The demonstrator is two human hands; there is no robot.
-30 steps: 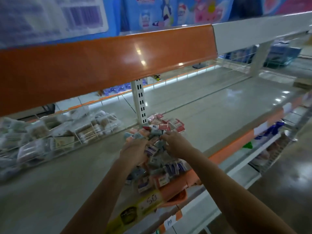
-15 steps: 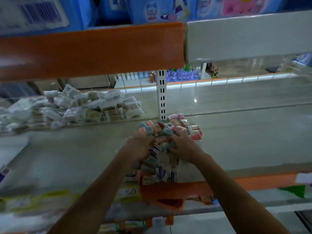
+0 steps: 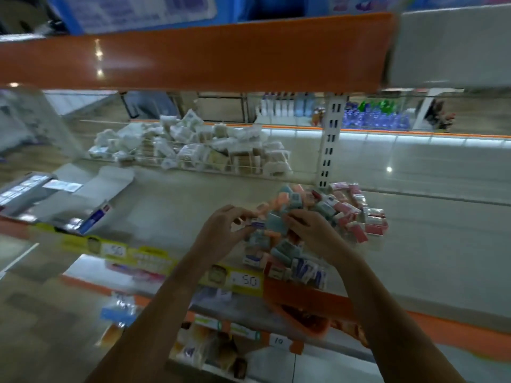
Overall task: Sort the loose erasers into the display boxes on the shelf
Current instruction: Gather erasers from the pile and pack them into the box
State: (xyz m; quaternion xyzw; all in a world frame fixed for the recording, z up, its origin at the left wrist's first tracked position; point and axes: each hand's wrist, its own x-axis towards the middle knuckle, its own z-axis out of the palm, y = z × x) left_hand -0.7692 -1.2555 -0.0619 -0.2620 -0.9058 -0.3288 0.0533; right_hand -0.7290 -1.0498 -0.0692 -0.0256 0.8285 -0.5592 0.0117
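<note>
I am looking at the pile of loose erasers (image 3: 318, 225), which is sitting on the shelf (image 3: 171, 211) near its front edge, just right of centre and in front of the slotted upright (image 3: 330, 145). Pink, blue and white wrapped pieces are lying jumbled on one another. My left hand (image 3: 221, 233) is curling its fingers round a small white-and-blue eraser (image 3: 257, 224) at the pile's left edge, pinching it. My right hand (image 3: 312, 230) is resting in the heap with fingers bent into the erasers; whether it is actually gripping one I cannot tell.

I am judging the job as barely begun: nearly the whole heap is lying unsorted. The open display box (image 3: 83, 200) is lying well apart, at the shelf's far left, flaps spread, and I cannot tell how many erasers it is holding.

Behind the pile, a wire basket (image 3: 193, 161) of white packets is sitting toward the back. Yellow price tags (image 3: 243, 280) are running along the shelf front. The orange beam (image 3: 193, 53) overhead is hanging low, so I am expecting to keep my reach under it.
</note>
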